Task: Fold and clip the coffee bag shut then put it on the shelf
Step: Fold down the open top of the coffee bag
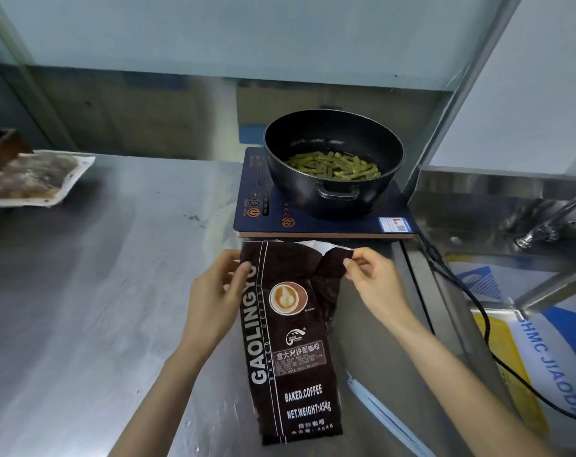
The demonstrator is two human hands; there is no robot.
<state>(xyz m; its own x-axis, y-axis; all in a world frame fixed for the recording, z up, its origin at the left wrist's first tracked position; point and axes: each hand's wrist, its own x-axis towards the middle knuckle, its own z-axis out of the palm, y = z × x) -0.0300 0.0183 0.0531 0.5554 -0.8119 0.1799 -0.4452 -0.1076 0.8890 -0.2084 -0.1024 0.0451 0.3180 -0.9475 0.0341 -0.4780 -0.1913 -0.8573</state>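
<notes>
A dark brown coffee bag (293, 351) with white lettering lies flat on the steel counter (92, 291), its open top pointing away from me toward the cooker. My left hand (214, 295) pinches the bag's top left edge, thumb on the front. My right hand (372, 278) pinches the top right corner, which is crumpled and shows the silver lining. A blue clip (379, 410) lies on the counter just right of the bag's lower half.
A dark blue induction cooker (270, 206) stands right behind the bag, carrying a black pot (332, 169) with green beans. Its black cable (477, 311) runs down the right. A packet of food (33, 179) lies far left. A sink and tap (550, 219) are at right.
</notes>
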